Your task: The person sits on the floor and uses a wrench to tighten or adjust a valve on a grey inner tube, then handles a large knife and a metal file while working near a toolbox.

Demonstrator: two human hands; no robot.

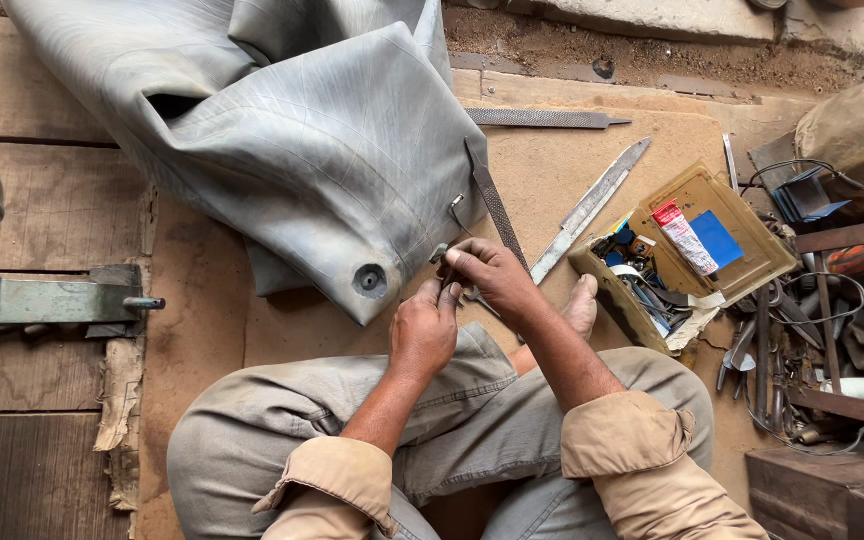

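Note:
My left hand [424, 328] and my right hand [489, 275] meet over my crossed legs, pinching a small dark metal part [444, 268] between their fingertips. What the part is I cannot tell. Just beyond them lies a big grey folded rubber inner tube [302, 130] with a round valve hole [369, 279] near its lower corner. A long dark file [497, 205] lies on the tube's edge, running under my right hand. A bare foot [580, 306] shows to the right of my right wrist.
An open wooden box [742, 255] with a small tube, tape and oddments sits right. A metal blade [592, 208] and a flat rasp [542, 119] lie on the board. Scrap tools and wires [802, 340] pile at far right. A green metal bracket [52, 300] juts left.

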